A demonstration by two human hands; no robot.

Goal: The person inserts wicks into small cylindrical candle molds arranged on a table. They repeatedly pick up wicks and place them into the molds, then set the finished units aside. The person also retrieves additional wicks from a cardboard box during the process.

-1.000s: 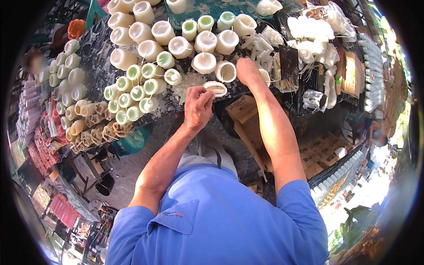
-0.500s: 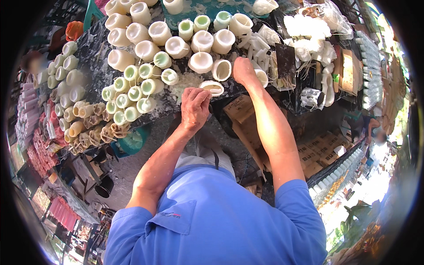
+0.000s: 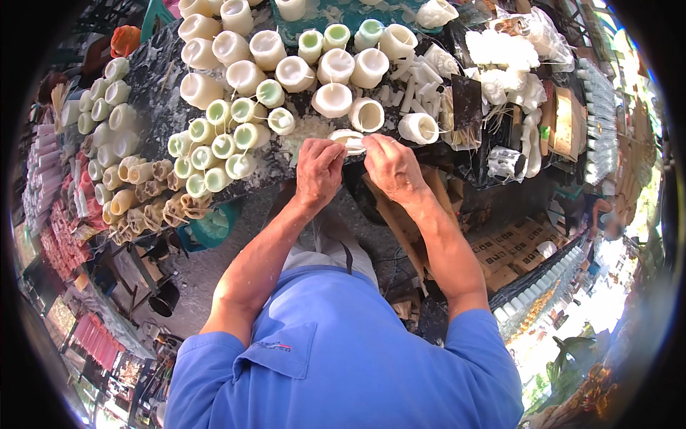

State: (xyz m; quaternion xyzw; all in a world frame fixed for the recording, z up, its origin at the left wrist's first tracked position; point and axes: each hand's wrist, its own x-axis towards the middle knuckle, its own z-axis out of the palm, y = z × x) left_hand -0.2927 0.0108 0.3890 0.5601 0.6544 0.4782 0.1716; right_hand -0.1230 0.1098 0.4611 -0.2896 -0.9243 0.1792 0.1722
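At the table's near edge, my left hand is closed on the left side of a cream hollow candle, which lies tilted with its opening facing me. My right hand has its thumb and fingers pinched on a small white wax piece at the candle's right rim. Just beyond stand another hollow cream candle and a fuller white one. To the right, a cream candle lies on its side with its wick showing. The fingertips of both hands are partly hidden.
Rows of cream candles and green-filled candles cover the table's left and middle. White wax sticks lie heaped at right, near crumpled white lumps. Below the edge stands an open cardboard box. Another person is far right.
My right hand has come from beside the wax sticks, leftward and nearer, to the candle at my left hand. It now pinches a white piece. My left hand stays at the candle.
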